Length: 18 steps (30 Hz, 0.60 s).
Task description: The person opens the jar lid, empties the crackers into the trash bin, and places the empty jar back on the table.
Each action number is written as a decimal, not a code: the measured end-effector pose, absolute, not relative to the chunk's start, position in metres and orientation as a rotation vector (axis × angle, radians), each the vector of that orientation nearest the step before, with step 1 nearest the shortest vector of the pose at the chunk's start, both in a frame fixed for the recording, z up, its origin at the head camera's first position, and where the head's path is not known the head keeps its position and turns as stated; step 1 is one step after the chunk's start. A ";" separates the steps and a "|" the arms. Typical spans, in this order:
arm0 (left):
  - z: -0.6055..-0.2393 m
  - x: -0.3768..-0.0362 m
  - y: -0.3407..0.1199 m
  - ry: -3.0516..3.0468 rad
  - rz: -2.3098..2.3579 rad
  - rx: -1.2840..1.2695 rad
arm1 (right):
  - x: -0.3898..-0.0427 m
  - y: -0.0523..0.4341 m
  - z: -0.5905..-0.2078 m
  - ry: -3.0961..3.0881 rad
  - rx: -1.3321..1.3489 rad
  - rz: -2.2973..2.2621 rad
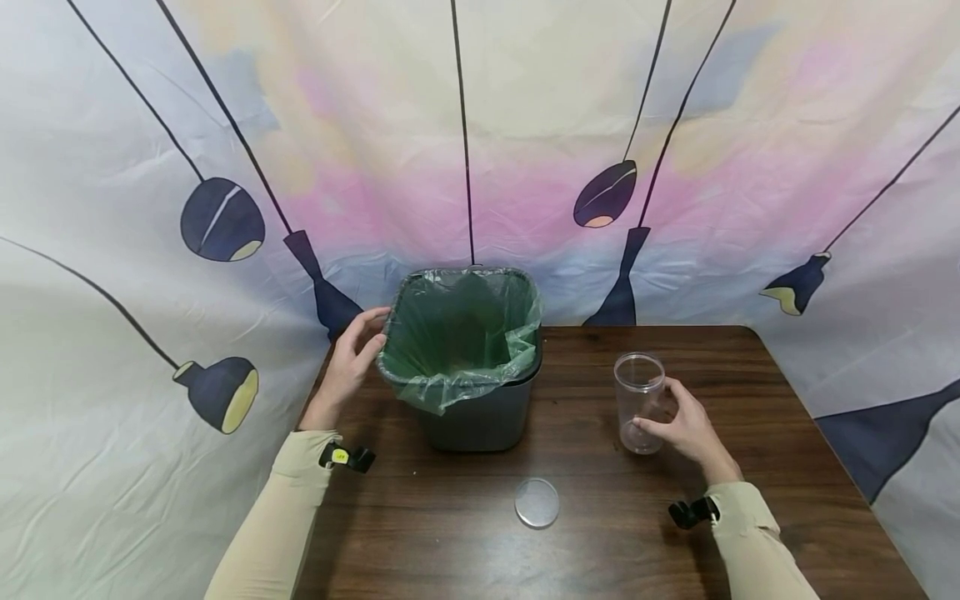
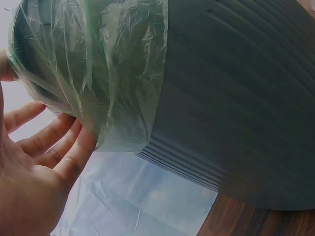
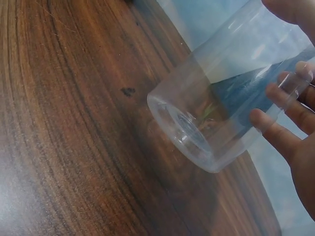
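Note:
A dark grey trash bin [image 1: 476, 421], lined with a green plastic bag [image 1: 420, 367], stands at the back of the table. My left hand [image 1: 352, 358] is at its left side. In the left wrist view the fairly straight fingers [image 2: 74, 155] touch the bag where it folds over the rim. With my right hand [image 1: 690, 421] I grip a clear plastic jar [image 1: 636, 404], thumb on one side and fingers round the other. The jar is upright with its mouth uncovered, and nothing solid shows inside. Its base [image 3: 182, 135] is close over the tabletop in the right wrist view.
A round clear lid [image 1: 537, 502] lies flat on the dark wooden table [image 1: 450, 533], in front of the bin and left of the jar. Behind the table hangs a cloth [image 1: 525, 125] printed with lamps. The table's right edge runs past my right arm.

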State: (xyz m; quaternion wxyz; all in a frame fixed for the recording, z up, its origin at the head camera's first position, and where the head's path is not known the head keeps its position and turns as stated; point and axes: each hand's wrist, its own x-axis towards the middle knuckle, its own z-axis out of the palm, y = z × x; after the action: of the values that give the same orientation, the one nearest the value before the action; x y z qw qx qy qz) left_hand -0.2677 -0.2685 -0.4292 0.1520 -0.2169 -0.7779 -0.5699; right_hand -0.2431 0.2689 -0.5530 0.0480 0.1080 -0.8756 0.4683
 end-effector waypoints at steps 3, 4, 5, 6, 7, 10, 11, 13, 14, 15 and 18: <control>-0.429 -0.267 -0.268 -2.238 -1.628 -0.618 | -0.242 0.270 -0.554 -2.668 0.334 1.437; -0.429 -0.267 -0.268 -2.238 -1.627 -0.618 | -0.242 0.270 -0.555 -2.665 0.337 1.439; -0.429 -0.267 -0.268 -2.239 -1.625 -0.618 | -0.242 0.270 -0.555 -2.662 0.342 1.444; -0.429 -0.268 -0.269 -2.240 -1.624 -0.618 | -0.242 0.270 -0.555 -2.656 0.342 1.452; -0.429 -0.268 -0.269 -2.239 -1.625 -0.619 | -0.242 0.271 -0.555 -2.658 0.343 1.450; -0.430 -0.269 -0.269 -2.235 -1.622 -0.626 | -0.242 0.271 -0.557 -2.659 0.332 1.447; -0.429 -0.268 -0.268 -2.236 -1.622 -0.625 | -0.242 0.271 -0.557 -2.663 0.328 1.446; -0.429 -0.267 -0.268 -2.232 -1.625 -0.627 | -0.242 0.271 -0.558 -2.666 0.321 1.439; -0.428 -0.267 -0.268 -2.230 -1.625 -0.629 | -0.242 0.272 -0.558 -2.666 0.319 1.437; -0.428 -0.267 -0.268 -2.229 -1.627 -0.630 | -0.242 0.272 -0.559 -2.668 0.320 1.437; -0.428 -0.269 -0.268 -2.218 -1.637 -0.641 | -0.242 0.272 -0.559 -2.666 0.321 1.438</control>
State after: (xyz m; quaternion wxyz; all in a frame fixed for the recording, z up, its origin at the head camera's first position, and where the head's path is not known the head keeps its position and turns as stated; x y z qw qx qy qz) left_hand -0.2687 -0.2682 -0.4283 0.1551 -0.2236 -0.7743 -0.5713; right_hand -0.2419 0.2722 -0.5593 0.0477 0.1053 -0.8742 0.4716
